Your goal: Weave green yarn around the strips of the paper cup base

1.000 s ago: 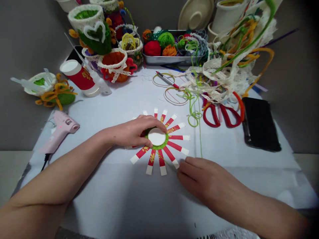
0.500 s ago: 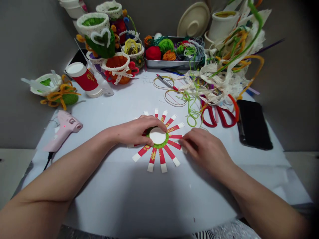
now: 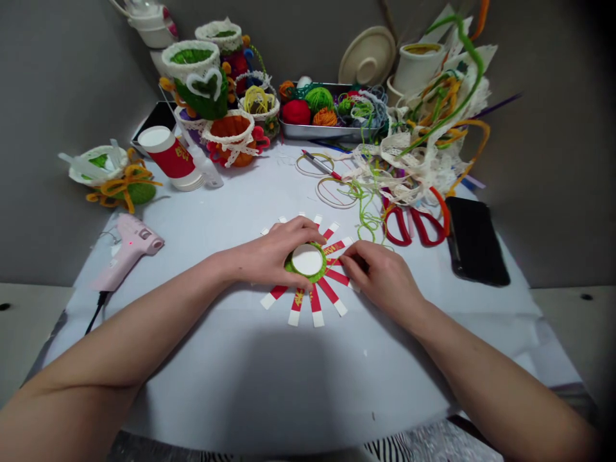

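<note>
A paper cup cut into red and white strips [image 3: 323, 289] lies flat like a star on the white table [image 3: 269, 372]. Its round white base [image 3: 307, 260] has green yarn wound around it. My left hand [image 3: 276, 251] presses on the left side of the base, fingers curled around its rim. My right hand [image 3: 380, 277] is at the right side of the strips, fingers pinched together near the green yarn strand [image 3: 366, 215] that trails up toward the pile at the back right. What the pinch holds is too small to see.
A pink glue gun [image 3: 126, 247] lies at left. Red scissors [image 3: 411, 224] and a black phone [image 3: 474, 240] sit at right. At the back are decorated cups [image 3: 202, 80], a red paper cup [image 3: 171, 157], a metal tray of yarn balls [image 3: 327, 112] and tangled lace and ribbons [image 3: 428, 141].
My right hand moved from the lower right of the strips up and left to the base's right side. My left hand stayed on the base. The view tilted down slightly.
</note>
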`<state>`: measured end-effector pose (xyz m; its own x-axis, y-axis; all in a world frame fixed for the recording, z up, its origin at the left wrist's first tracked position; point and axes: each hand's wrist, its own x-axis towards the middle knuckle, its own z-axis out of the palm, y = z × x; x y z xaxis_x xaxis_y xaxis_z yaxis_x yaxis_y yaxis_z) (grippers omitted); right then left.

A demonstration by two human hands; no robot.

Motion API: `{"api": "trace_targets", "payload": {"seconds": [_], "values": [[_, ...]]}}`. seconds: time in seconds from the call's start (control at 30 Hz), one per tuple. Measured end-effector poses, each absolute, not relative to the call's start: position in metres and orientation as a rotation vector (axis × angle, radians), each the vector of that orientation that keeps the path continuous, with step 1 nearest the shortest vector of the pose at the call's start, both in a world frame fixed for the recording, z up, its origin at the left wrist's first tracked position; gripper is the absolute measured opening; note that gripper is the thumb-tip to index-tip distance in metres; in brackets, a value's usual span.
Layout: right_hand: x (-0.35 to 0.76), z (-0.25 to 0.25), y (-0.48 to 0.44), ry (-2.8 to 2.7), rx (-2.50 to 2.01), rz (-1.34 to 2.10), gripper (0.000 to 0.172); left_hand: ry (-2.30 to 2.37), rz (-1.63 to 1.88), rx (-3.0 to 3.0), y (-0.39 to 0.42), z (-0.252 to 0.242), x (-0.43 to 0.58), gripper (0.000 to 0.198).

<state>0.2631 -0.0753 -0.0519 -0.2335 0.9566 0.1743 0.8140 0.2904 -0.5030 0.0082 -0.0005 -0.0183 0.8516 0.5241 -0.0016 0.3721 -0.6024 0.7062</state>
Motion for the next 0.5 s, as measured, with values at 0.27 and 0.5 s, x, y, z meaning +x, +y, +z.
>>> {"api": "trace_targets", "payload": {"seconds": [0.27, 0.5], "values": [[0.270, -0.036, -0.080, -2.176, -1.348, 0.480, 0.016, 0.610, 0.236, 2.338, 0.006, -0.018, 0.001, 0.044], [0.279, -0.016, -0.100, -2.420, -1.182, 0.502, 0.019, 0.562, 0.184, 2.270, 0.013, -0.018, -0.001, 0.042]]}}
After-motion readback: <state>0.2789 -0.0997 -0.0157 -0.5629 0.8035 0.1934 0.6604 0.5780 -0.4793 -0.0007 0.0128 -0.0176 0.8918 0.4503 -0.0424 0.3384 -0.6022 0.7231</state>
